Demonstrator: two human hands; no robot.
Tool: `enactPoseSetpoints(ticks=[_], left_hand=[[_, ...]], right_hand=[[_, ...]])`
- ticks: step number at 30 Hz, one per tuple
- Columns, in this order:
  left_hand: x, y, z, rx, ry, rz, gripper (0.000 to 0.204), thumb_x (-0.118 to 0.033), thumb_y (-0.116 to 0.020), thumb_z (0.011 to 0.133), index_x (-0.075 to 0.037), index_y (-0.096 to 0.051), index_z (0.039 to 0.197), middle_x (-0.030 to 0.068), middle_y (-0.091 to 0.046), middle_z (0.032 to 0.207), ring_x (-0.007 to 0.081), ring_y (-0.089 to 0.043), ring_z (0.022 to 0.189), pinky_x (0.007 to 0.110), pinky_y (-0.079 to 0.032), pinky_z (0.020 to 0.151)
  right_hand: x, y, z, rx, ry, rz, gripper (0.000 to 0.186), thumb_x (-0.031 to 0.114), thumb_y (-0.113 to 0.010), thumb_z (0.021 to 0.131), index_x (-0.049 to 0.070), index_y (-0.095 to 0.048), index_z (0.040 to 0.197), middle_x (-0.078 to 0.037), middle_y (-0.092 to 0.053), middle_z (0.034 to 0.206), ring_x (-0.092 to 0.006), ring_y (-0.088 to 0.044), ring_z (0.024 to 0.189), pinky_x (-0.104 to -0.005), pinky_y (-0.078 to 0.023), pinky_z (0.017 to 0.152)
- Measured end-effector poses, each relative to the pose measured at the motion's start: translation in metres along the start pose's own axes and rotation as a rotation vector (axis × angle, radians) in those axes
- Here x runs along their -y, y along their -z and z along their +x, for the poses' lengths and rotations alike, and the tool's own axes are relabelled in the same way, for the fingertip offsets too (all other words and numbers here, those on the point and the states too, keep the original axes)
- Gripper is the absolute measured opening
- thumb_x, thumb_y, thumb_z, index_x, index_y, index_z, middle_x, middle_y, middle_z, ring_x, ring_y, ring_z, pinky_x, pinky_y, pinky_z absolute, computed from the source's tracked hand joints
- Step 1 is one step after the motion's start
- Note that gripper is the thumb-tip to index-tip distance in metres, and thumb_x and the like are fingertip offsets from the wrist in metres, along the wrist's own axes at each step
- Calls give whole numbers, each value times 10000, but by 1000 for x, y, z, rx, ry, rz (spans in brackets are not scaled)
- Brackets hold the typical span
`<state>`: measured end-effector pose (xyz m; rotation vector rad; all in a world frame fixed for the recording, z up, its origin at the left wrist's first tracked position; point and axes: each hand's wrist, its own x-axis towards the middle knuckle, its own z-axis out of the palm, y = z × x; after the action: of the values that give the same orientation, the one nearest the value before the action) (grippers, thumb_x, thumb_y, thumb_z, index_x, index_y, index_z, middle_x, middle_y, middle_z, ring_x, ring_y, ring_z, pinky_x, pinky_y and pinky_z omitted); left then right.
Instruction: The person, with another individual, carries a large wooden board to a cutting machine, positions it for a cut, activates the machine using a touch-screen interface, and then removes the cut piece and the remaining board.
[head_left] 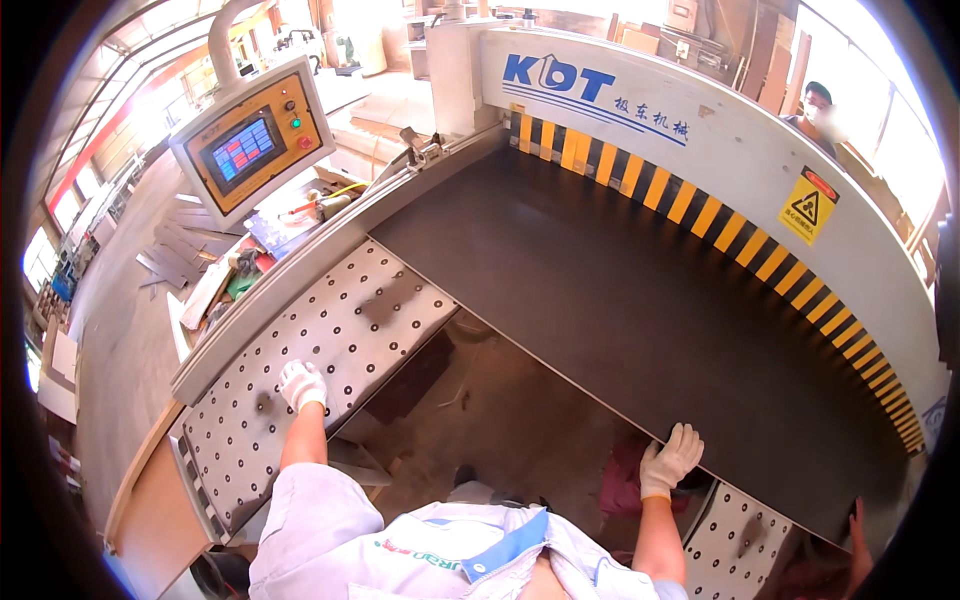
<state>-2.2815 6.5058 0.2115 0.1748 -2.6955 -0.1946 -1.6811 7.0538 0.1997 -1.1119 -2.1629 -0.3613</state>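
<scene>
A large dark flat panel (600,300) lies across the machine bed, its far side running to the black-and-yellow striped guard. My right hand (673,462), in a white glove, rests on the panel's near edge with its fingers stretched flat over the top face. Further left, my left hand (302,386), also gloved, leans on a white table dotted with round ports (335,330). Its fingers are slightly bent and partly apart, with nothing seen in them, and it is away from the panel. At the lower right a co-worker's bare hand (857,535) touches the panel's near edge.
The machine's white beam (720,130) spans the far side above the striped guard (680,205). A control screen (245,150) stands at the upper left. Another dotted table (735,535) sits at the lower right. Behind the beam is a person (815,115). Wood scraps (180,250) litter the floor.
</scene>
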Motion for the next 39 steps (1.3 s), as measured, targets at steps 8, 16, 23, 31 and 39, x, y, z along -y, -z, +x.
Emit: enactPoseSetpoints(ticks=[8,16,23,31,39], left_hand=[[-2,4,2,69,14,57,364,-381,-669,1099,-104,-786,1304,122,-748,1414,342,-666,1401,519,-519,1210],[-2,2,1,21,-6,24,351,-350,-685,1078,-73,-789,1267,140,-744,1368,360,-662,1373,522,-522,1195],[-1,-3,12,77,-82,46,387,-366,-667,1101,-79,-759,1343,164,-713,1466,371,-636,1425,534,-510,1222],[-193,3,-8,177,-799,-483,579,-296,-872,923,-8,-722,1403,286,-671,1549,502,-591,1477,597,-467,1273],[-382,33,-57,383,-1599,-525,1003,-491,-1000,781,-38,-601,1582,206,-575,1676,452,-468,1629,615,-310,1410]], right_hand=[[0,0,0,-5,-3,1,769,123,-895,795,2,-641,1510,-238,-655,1557,-475,-579,1486,-654,-384,1340],[1,-3,0,0,-18,6,755,124,-892,813,-11,-635,1509,-249,-657,1557,-480,-572,1500,-660,-378,1345],[7,0,5,2,-31,-10,743,113,-891,810,-19,-640,1497,-259,-655,1554,-485,-579,1492,-662,-378,1343],[16,12,15,64,-58,-43,760,79,-890,776,-16,-640,1488,-270,-651,1543,-506,-578,1478,-670,-391,1331],[25,34,29,262,-88,-28,800,142,-920,801,-28,-618,1522,-288,-614,1612,-542,-540,1522,-648,-382,1349]])
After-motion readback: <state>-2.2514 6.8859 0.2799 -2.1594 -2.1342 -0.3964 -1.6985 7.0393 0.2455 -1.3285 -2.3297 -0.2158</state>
